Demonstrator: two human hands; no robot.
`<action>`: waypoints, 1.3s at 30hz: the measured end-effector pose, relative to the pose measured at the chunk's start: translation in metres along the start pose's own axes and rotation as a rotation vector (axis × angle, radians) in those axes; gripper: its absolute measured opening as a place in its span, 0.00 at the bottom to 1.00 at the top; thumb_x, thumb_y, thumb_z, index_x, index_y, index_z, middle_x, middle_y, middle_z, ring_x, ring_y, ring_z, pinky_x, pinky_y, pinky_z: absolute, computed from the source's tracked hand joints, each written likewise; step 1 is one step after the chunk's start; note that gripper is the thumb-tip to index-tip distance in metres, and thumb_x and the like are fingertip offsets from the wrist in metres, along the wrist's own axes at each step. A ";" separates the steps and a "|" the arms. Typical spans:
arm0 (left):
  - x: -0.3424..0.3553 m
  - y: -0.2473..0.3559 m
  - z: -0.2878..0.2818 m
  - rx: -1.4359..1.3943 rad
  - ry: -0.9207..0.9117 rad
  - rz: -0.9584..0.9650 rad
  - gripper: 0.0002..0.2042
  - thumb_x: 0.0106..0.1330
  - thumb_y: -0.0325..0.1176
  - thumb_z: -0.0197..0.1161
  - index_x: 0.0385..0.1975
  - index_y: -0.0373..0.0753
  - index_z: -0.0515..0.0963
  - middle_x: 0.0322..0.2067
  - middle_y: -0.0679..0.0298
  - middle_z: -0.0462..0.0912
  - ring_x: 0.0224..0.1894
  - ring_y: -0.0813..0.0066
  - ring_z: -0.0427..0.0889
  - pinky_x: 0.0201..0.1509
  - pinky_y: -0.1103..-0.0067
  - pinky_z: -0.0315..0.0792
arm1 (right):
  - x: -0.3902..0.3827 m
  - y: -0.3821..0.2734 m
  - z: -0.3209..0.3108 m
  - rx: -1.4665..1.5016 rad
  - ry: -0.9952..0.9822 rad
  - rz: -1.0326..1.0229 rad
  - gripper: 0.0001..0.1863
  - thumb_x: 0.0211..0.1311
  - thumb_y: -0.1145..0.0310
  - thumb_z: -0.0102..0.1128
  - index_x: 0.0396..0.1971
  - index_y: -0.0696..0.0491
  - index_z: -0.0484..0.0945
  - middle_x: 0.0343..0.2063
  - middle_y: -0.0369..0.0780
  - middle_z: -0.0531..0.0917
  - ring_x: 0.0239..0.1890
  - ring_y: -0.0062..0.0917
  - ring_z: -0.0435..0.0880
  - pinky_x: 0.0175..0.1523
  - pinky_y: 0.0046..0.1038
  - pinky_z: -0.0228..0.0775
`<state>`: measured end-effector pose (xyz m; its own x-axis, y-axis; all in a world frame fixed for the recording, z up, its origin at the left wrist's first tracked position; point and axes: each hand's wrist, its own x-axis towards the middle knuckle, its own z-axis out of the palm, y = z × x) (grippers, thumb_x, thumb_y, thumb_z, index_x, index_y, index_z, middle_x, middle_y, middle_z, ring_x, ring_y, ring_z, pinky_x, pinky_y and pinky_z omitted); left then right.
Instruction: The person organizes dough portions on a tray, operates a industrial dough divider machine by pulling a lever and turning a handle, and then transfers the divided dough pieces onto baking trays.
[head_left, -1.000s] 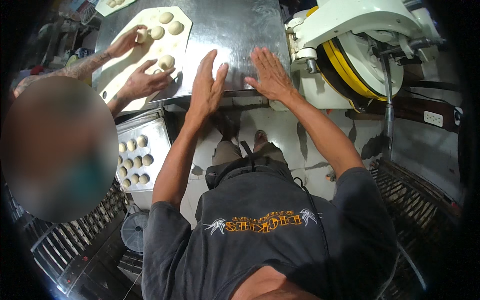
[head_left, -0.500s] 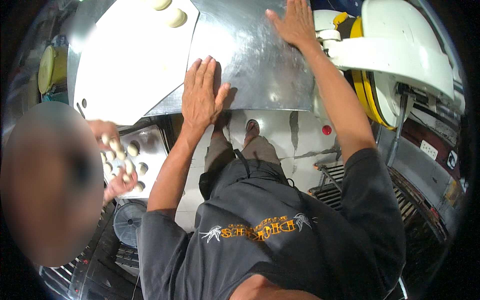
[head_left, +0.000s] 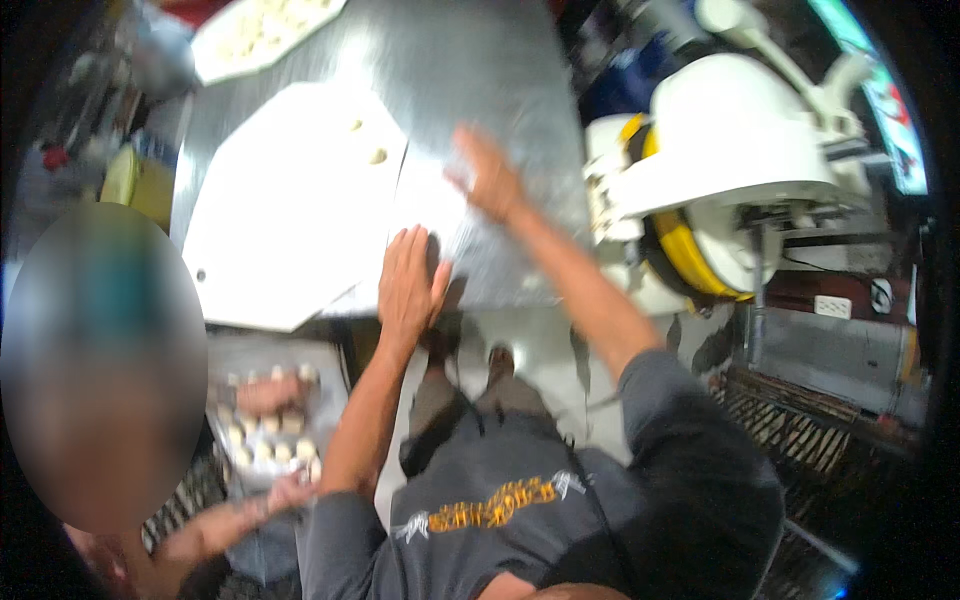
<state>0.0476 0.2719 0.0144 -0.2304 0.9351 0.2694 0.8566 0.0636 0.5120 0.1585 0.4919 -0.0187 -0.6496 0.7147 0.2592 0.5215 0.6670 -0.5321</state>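
Observation:
Fingers extended, my left hand [head_left: 408,280] rests over the steel table [head_left: 520,265] beside the right edge of a white board [head_left: 265,215], holding nothing. My right hand [head_left: 482,170], smeared by motion, is over the metal a little farther forward and right, fingers outstretched and nothing visible in them. On the board's upper right lie two pale dough balls [head_left: 377,155], small and blurred. The board's surface is washed out by glare.
A white machine [head_left: 730,140] with yellow-black trim stands right of the table. A second board of dough [head_left: 270,25] is at the back left. At lower left, a co-worker's hands [head_left: 270,395] are over a tray [head_left: 225,350] of dough balls, beside racks.
My right hand has swept leftward from the table's right side toward the board. The co-worker's hands left the board for the low tray, where they remain. Fewer balls show on the board.

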 end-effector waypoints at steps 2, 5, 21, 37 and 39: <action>-0.010 -0.012 0.006 -0.047 0.021 -0.057 0.29 0.67 0.38 0.62 0.64 0.29 0.67 0.63 0.43 0.72 0.67 0.44 0.68 0.72 0.60 0.62 | -0.046 -0.014 0.023 0.288 -0.025 0.048 0.36 0.71 0.48 0.57 0.71 0.54 0.64 0.72 0.46 0.65 0.75 0.38 0.60 0.79 0.37 0.48; 0.004 0.001 0.078 -0.890 0.128 -0.397 0.29 0.77 0.47 0.47 0.69 0.30 0.62 0.64 0.47 0.71 0.64 0.52 0.71 0.69 0.65 0.65 | -0.135 0.003 0.025 0.804 -0.107 0.124 0.39 0.76 0.43 0.45 0.74 0.58 0.57 0.74 0.47 0.60 0.77 0.34 0.56 0.78 0.34 0.46; 0.015 0.170 0.054 -1.584 -0.032 -0.769 0.49 0.69 0.76 0.35 0.76 0.37 0.52 0.76 0.55 0.53 0.75 0.58 0.57 0.72 0.64 0.55 | -0.244 -0.108 -0.130 0.801 0.009 0.027 0.49 0.75 0.33 0.32 0.77 0.59 0.39 0.79 0.48 0.40 0.81 0.36 0.33 0.81 0.36 0.28; 0.042 0.029 0.045 0.172 -0.243 0.172 0.43 0.70 0.60 0.53 0.71 0.28 0.57 0.74 0.42 0.54 0.76 0.39 0.50 0.77 0.47 0.44 | -0.192 -0.024 -0.055 -0.187 -0.041 -0.008 0.36 0.72 0.49 0.51 0.70 0.60 0.62 0.71 0.51 0.63 0.75 0.46 0.56 0.78 0.45 0.45; 0.071 0.022 0.041 0.157 -0.197 0.152 0.42 0.70 0.59 0.53 0.71 0.26 0.57 0.73 0.40 0.55 0.76 0.40 0.50 0.78 0.49 0.43 | -0.178 -0.028 -0.058 -0.246 -0.008 -0.029 0.36 0.72 0.48 0.52 0.69 0.60 0.63 0.71 0.49 0.64 0.75 0.44 0.56 0.78 0.44 0.45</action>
<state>0.0692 0.3544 0.0117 -0.0128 0.9867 0.1620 0.9388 -0.0439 0.3416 0.2914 0.3584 -0.0033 -0.6699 0.6937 0.2646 0.6210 0.7189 -0.3125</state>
